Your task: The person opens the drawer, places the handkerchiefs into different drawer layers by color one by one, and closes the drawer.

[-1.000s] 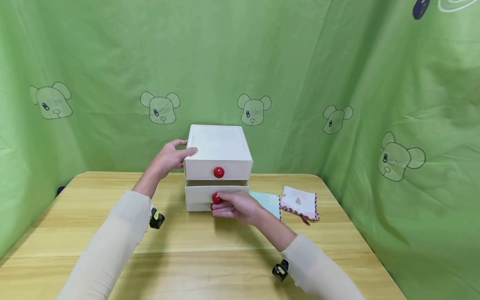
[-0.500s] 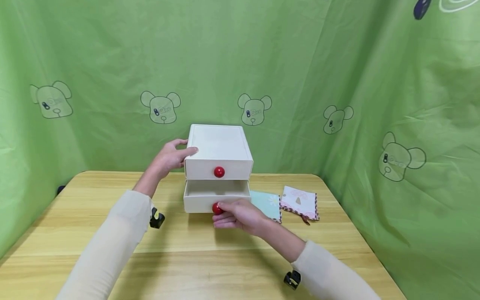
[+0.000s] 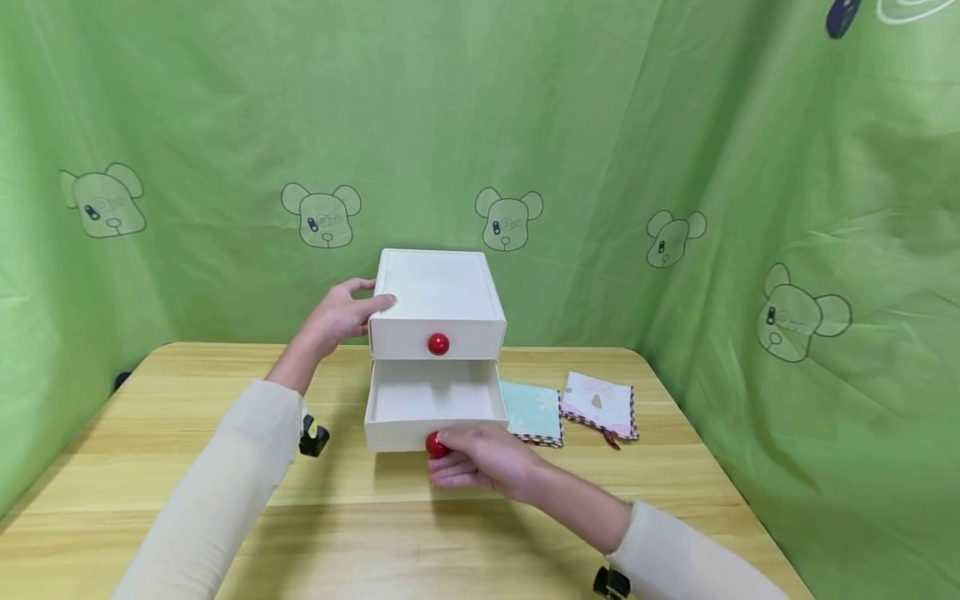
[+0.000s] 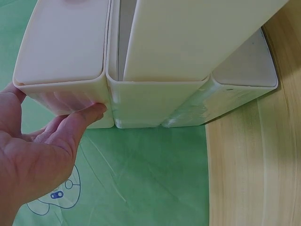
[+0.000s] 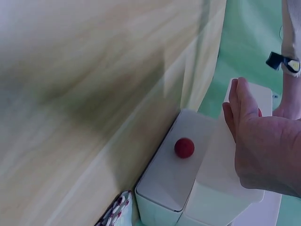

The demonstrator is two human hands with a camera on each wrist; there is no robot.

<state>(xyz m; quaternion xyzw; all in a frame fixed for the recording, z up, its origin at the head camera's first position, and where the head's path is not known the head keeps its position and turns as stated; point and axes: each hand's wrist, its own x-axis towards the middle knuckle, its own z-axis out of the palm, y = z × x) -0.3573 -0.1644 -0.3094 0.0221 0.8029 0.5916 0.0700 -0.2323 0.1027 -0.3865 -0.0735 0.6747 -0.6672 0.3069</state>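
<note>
A white drawer cabinet (image 3: 435, 283) with red ball knobs stands at the back of the table. My left hand (image 3: 337, 315) holds its upper left edge, thumb on the top and fingers along the side; the left wrist view shows the same hand (image 4: 51, 141) at the side wall. Below the closed top drawer, the middle drawer (image 3: 386, 435) is pulled well out, its white floor bare where visible. My right hand (image 3: 487, 458) pinches that drawer's red knob (image 3: 437, 444) between thumb and fingers. Beneath it, the bottom drawer (image 5: 162, 176) is closed, its own knob (image 5: 184, 148) showing in the right wrist view.
Right of the cabinet lie a mint-green cloth (image 3: 534, 408) and a white-and-pink cloth (image 3: 598, 402), both with checked edging. The wooden table (image 3: 360, 533) is bounded at the back and sides by a green curtain (image 3: 420, 125) with bear faces.
My right hand has drawn the middle drawer from slightly open to far out toward me, moving down in the head view. The left hand keeps its place on the cabinet.
</note>
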